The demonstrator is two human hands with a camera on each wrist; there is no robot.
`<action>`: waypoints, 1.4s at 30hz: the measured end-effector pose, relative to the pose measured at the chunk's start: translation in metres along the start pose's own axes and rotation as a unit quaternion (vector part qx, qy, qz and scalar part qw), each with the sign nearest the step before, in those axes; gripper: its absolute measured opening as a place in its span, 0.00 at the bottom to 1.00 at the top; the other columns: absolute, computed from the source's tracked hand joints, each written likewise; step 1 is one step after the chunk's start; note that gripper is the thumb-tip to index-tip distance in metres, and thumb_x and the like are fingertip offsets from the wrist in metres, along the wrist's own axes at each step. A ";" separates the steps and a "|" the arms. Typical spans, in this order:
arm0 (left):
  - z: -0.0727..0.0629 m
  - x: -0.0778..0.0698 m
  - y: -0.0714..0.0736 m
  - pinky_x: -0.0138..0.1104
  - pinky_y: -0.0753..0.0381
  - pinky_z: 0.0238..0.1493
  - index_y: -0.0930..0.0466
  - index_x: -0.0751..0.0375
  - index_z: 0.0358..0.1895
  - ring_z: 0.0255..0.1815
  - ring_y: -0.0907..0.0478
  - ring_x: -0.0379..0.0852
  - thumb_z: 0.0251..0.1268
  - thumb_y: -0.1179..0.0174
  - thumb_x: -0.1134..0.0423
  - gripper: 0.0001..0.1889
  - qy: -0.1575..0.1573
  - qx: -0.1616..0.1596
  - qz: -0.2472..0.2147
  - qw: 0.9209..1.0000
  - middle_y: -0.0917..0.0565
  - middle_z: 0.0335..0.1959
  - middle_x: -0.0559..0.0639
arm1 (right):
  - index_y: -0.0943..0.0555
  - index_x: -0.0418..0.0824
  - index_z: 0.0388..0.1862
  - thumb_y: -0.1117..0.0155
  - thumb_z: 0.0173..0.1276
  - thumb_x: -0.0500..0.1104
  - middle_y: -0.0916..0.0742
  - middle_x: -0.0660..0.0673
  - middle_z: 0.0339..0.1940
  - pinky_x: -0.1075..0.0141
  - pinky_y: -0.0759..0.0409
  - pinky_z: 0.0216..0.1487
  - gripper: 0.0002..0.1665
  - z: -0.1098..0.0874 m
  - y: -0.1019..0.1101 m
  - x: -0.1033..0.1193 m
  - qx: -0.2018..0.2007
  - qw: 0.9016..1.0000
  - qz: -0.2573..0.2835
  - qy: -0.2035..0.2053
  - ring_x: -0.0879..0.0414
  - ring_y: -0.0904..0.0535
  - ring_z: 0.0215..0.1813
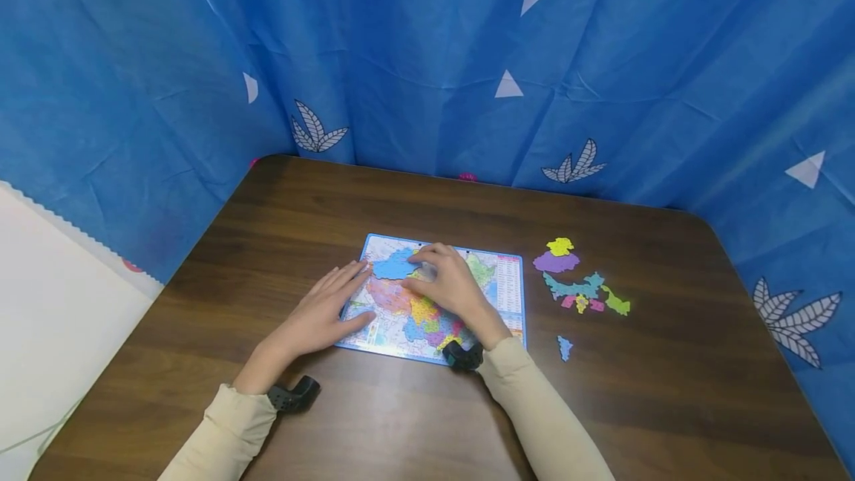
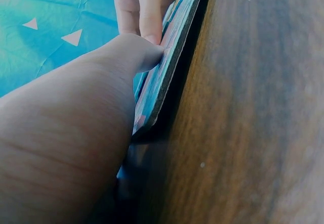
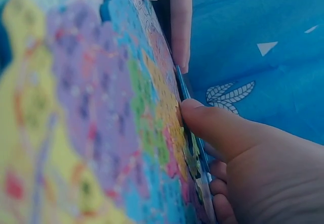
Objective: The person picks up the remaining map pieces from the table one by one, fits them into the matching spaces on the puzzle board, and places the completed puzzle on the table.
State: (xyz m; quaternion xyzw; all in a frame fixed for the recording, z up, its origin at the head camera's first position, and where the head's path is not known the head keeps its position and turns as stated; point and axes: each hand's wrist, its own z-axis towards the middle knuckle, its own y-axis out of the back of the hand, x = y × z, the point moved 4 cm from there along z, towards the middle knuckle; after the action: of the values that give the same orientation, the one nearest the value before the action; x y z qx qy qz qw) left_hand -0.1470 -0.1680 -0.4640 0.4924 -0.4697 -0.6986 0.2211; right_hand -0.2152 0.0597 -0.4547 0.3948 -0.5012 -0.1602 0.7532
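A map puzzle board (image 1: pixel 384 349) with a blue rim lies on the table, many colored pieces set in it. At its upper left is a large blue puzzle piece (image 1: pixel 392 266). My right hand (image 1: pixel 454 284) pinches that piece near its right end between thumb and fingers; the thumb (image 3: pixel 207 120) shows at its thin edge in the right wrist view. My left hand (image 1: pixel 327 318) rests across the board's left edge with fingers extended, fingertips near the blue piece's left end. In the left wrist view the left thumb (image 2: pixel 147 57) lies on the board.
Right of the board lie loose puzzle pieces: yellow (image 1: pixel 559 246), purple (image 1: pixel 556 262), teal (image 1: pixel 573 286), green (image 1: pixel 616 303), small pink and yellow ones, and a small blue one (image 1: pixel 565 348) nearer me. A blue curtain (image 1: pixel 427 58) hangs behind the brown table (image 1: pixel 668 355).
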 end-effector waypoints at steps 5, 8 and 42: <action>-0.001 0.000 0.001 0.57 0.52 0.83 0.39 0.59 0.81 0.85 0.48 0.57 0.70 0.38 0.43 0.42 0.000 -0.003 0.000 1.000 0.41 0.83 0.57 | 0.15 0.46 0.62 0.23 0.64 0.57 0.17 0.46 0.65 0.48 0.27 0.73 0.30 0.001 -0.001 0.000 0.014 1.000 -0.021 0.009 0.47 0.26 0.70; 0.000 0.000 0.001 0.57 0.52 0.83 0.39 0.59 0.81 0.85 0.48 0.57 0.70 0.38 0.43 0.42 0.000 -0.005 0.002 1.000 0.41 0.83 0.57 | 0.16 0.46 0.63 0.25 0.65 0.57 0.17 0.46 0.67 0.47 0.28 0.74 0.30 0.001 -0.001 0.001 0.020 0.999 -0.028 0.016 0.47 0.27 0.72; 0.001 0.001 0.001 0.56 0.52 0.83 0.39 0.59 0.80 0.85 0.49 0.57 0.70 0.38 0.42 0.42 0.008 0.004 0.006 1.000 0.42 0.83 0.56 | 0.13 0.45 0.58 0.24 0.66 0.55 0.15 0.46 0.59 0.52 0.22 0.67 0.26 -0.001 -0.001 0.003 0.011 0.998 -0.037 0.040 0.49 0.26 0.64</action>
State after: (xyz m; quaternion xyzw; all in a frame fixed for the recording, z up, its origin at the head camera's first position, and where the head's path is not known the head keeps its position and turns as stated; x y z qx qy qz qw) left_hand -0.1488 -0.1689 -0.4640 0.4963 -0.4738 -0.6910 0.2272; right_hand -0.2126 0.0582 -0.4537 0.4273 -0.4571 -0.1667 0.7620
